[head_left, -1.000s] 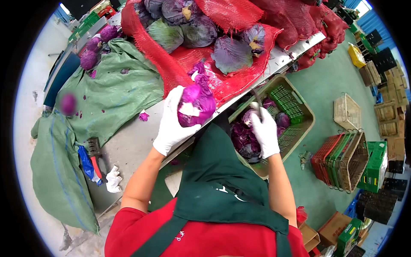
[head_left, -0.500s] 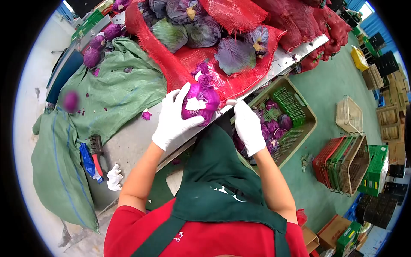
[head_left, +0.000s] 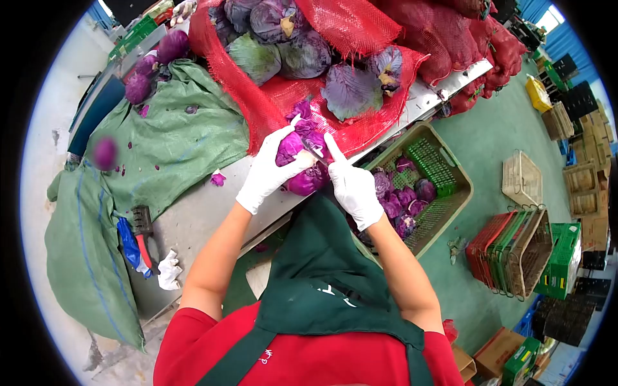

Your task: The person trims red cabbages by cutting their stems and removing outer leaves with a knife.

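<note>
A purple cabbage (head_left: 304,184) with a pale cut stem rests at the table's near edge. My left hand (head_left: 267,174), in a white glove, is wrapped around its left side. In my gloved right hand (head_left: 353,190) is a knife (head_left: 315,154), its blade lying against the cabbage by the stem and the index finger stretched along it. Loose purple leaves (head_left: 305,118) lie just beyond the cabbage. A red mesh sack (head_left: 277,96) spreads behind it, with several whole cabbages (head_left: 306,51) on it.
A green crate (head_left: 450,209) holding several trimmed cabbages stands to my right, below the table. Green woven sacking (head_left: 174,138) covers the table's left part. A red-handled tool (head_left: 143,241) and a crumpled white glove or cloth (head_left: 169,270) lie at left. Stacked baskets (head_left: 508,251) stand farther right.
My right hand has moved left and up, bringing the knife from beside the cabbage onto its stem area. The left hand still holds the cabbage, which appears turned slightly.
</note>
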`<state>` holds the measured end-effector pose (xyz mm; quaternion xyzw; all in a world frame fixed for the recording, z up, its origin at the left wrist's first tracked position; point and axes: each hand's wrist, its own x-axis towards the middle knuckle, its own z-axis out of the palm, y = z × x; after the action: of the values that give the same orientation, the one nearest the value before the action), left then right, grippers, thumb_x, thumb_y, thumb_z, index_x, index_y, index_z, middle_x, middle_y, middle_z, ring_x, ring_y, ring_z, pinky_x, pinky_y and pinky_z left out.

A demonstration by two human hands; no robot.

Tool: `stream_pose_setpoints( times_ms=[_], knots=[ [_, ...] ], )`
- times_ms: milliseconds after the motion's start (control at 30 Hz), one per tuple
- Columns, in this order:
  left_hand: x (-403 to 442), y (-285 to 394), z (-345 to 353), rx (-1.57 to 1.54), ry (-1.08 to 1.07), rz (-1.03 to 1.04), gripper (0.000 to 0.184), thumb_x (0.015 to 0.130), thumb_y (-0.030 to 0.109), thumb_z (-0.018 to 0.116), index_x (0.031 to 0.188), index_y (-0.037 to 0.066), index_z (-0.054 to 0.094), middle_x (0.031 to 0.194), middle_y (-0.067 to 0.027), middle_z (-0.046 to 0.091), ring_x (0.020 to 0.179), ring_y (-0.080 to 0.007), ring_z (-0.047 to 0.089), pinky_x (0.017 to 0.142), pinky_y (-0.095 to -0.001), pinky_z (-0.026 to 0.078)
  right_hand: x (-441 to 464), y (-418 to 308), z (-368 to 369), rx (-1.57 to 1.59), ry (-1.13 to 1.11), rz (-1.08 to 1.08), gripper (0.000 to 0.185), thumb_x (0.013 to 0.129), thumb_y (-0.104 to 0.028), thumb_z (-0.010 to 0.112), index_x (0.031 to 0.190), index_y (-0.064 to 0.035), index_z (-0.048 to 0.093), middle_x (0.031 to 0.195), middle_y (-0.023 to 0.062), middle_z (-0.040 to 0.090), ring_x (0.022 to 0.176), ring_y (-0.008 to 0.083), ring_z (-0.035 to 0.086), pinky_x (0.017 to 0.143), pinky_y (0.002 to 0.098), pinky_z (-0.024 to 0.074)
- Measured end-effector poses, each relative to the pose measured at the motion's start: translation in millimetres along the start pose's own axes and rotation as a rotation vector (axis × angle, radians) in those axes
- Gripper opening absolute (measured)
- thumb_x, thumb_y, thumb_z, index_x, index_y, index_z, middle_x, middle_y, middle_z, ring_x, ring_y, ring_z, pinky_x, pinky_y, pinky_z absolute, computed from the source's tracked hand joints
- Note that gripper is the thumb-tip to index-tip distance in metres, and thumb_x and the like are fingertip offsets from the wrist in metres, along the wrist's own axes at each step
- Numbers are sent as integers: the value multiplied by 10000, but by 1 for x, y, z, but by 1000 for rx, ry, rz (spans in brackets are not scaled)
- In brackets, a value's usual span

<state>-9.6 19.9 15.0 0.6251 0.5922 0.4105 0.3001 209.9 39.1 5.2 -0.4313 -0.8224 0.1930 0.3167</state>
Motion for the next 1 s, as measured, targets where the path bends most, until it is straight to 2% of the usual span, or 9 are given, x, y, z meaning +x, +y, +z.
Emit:
stream_pose_setpoints(
  times_ms=[300,533,633,700,733,833,900,933,1000],
  knots=[
    [17,-11,-3,-109,-50,-81,771,795,372,810,1409,36,485,1346,-195,521,1259,-291,518,1090,-391,392,19,10,8,-90,-65,16,576,1011,-372,489,1538,-187,351,578,133,585,500,319,596,500,420,477],
    [18,-3,9,-45,36,-132,739,809,322,810,1398,26,477,1349,-147,527,1239,-231,523,1079,-360,400,22,6,39,66,206,198,437,1028,-403,454,1432,-246,518,686,138,644,553,320,627,528,425,493],
    [15,10,9,-108,78,-198,728,805,323,814,1380,13,492,1319,-156,539,1221,-237,536,1064,-366,416,26,15,47,205,295,295,396,1056,-365,408,1387,-214,566,771,138,670,580,278,627,574,407,499],
    [10,6,6,-211,91,-246,717,805,322,814,1365,-1,503,1294,-170,550,1209,-247,548,1052,-373,428,32,30,51,584,284,554,395,1061,-314,393,1343,-130,599,833,113,678,685,201,624,662,380,499],
    [4,-8,4,-241,45,-194,736,806,311,811,1389,10,478,1318,-151,533,1232,-232,524,1073,-366,405,30,44,49,651,312,667,404,1070,-280,359,1213,-26,638,852,150,647,727,222,601,692,321,471],
    [-7,13,-2,-365,-22,-161,802,791,285,824,1437,46,413,1341,-130,511,1265,-208,482,1091,-360,383,3,76,67,369,437,443,379,1068,-316,404,1099,-26,647,678,2,495,569,100,464,541,276,393],
    [-11,7,-5,-296,-72,-129,820,776,284,841,1427,46,403,1329,-139,514,1246,-211,499,1080,-366,397,-15,61,38,677,144,841,375,1063,-300,412,1191,-17,621,984,100,672,716,176,569,687,341,473],
    [-11,6,-5,-306,-63,-135,820,776,284,841,1427,46,403,1329,-139,514,1246,-211,499,1080,-366,397,-20,54,30,701,207,744,381,1066,-295,410,1289,-34,576,829,45,623,603,125,513,590,316,452],
    [-5,10,-4,-147,-120,-109,829,761,283,857,1414,45,405,1293,-136,540,1201,-204,534,1056,-366,421,-39,105,40,503,378,634,405,1074,-269,381,1397,-57,504,847,14,613,540,73,434,537,270,418]
  ],
)
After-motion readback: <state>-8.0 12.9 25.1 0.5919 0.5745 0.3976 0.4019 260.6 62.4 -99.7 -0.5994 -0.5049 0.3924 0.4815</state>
